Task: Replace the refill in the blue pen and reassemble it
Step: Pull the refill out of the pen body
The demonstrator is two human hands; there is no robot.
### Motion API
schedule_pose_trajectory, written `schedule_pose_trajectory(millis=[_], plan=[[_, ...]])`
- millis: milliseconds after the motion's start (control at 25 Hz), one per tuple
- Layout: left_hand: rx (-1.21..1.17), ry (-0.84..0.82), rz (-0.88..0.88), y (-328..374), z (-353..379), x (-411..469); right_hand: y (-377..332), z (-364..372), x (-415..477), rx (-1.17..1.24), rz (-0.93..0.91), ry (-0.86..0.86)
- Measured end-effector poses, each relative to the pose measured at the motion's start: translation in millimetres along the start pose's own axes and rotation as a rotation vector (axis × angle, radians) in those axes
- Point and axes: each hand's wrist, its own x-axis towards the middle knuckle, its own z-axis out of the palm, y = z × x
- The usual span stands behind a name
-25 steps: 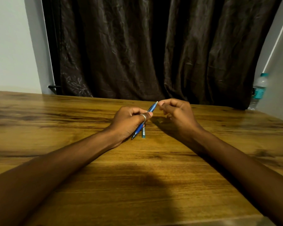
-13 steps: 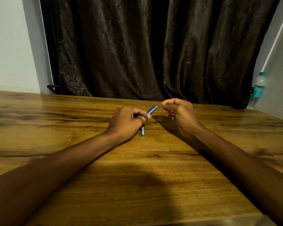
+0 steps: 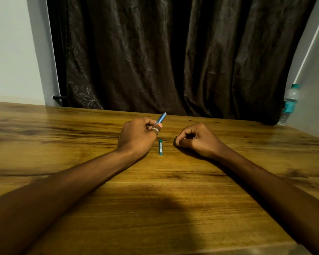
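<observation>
My left hand point(image 3: 136, 137) grips the blue pen point(image 3: 161, 118); only its upper end shows, poking up and to the right past my thumb, and the rest is hidden in my fist. A short green refill tube point(image 3: 160, 147) lies flat on the wooden table point(image 3: 155, 199) between my hands, touching neither. To the right of the tube, my right hand point(image 3: 197, 140) rests on the table with its fingers curled and pinched together. I can see nothing held in it.
A clear water bottle point(image 3: 289, 103) with a teal cap and label stands at the table's far right corner. A dark curtain point(image 3: 173, 52) hangs behind the far edge. Both forearms lie on the table.
My right hand has left the pen's end and dropped down and right onto the table. My left hand shifted slightly left, which uncovered the green tube.
</observation>
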Motion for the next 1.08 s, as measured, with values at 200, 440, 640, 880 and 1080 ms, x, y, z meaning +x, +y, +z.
schedule_pose_trajectory(millis=[200, 440, 640, 880, 1080], plan=[[-0.005, 0.004, -0.008, 0.2, -0.2, -0.8, 1.5, -2.9, -1.2, -0.024, -0.02, -0.071], [0.013, -0.003, -0.005, 1.0, 0.7, -0.4, 2.4, -3.7, -1.2, -0.038, -0.026, -0.047], [0.022, -0.013, -0.001, 1.1, 0.3, -0.1, 3.0, -4.3, -0.7, -0.06, -0.031, -0.021], [-0.026, 0.002, 0.001, 4.7, 0.1, -0.9, 0.0, -6.4, -1.1, -0.063, -0.097, 0.076], [0.015, -0.021, 0.012, 9.7, -3.8, -1.3, 0.7, -6.7, 1.8, -0.202, -0.134, 0.168]])
